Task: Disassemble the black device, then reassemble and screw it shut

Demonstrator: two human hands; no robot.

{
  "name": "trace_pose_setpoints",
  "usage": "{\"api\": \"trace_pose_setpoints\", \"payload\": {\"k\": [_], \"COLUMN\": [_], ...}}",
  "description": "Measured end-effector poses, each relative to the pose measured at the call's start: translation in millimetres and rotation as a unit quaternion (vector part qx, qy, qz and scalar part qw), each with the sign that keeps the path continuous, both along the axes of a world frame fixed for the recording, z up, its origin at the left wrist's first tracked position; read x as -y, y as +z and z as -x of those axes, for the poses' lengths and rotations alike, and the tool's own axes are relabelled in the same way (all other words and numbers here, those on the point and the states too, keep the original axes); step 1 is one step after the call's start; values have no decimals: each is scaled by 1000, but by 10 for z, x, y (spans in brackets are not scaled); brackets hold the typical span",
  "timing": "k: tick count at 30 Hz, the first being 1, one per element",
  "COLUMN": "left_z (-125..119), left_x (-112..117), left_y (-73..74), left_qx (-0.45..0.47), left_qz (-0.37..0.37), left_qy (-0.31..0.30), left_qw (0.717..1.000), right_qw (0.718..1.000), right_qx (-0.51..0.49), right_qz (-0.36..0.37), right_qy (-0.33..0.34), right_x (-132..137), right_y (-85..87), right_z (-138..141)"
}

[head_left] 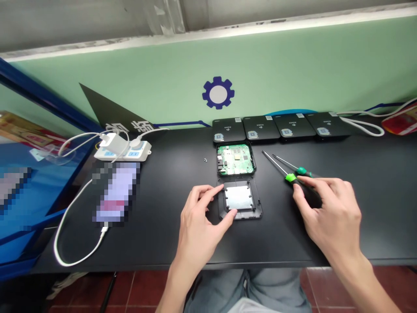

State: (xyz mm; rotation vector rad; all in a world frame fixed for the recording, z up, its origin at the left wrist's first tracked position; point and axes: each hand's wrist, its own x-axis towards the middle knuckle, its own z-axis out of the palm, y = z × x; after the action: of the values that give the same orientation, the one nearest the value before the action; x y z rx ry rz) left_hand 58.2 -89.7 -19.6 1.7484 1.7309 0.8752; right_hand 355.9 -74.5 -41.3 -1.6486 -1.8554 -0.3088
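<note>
A small black box lies opened on the black table. Its base with a green circuit board (235, 159) sits further from me, and its cover with a silvery metal plate (240, 198) lies nearer. My left hand (201, 220) pinches the cover's left edge between thumb and fingers. My right hand (329, 209) rests on the handles of two green-and-black screwdrivers (291, 170), whose shafts point to the far left. Fingers curl over the handles; the tools still lie on the table.
Several closed black boxes (276, 127) line the back edge. A tiny screw (205, 160) lies left of the board. A white power strip (126, 151) and a phone (116, 191) on a white cable (65, 243) sit at left. Another white cable (365, 124) is at the right.
</note>
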Motion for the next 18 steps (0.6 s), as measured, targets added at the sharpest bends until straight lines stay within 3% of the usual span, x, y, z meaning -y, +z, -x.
{"api": "trace_pose_setpoints", "payload": {"k": [12,18], "left_z": [174,154], "left_x": [-116,2], "left_y": [200,160], "left_qx": [-14,-3], "left_qz": [59,-33], "left_qy": [-92,-78], "left_qw": [994,996], "right_qw": [999,997], "right_qx": [-14,-52], "right_qz": [-41,-38], "right_qy": [16,48], "right_x": [14,92], "right_y": [11,86], "right_z": [14,-5]}}
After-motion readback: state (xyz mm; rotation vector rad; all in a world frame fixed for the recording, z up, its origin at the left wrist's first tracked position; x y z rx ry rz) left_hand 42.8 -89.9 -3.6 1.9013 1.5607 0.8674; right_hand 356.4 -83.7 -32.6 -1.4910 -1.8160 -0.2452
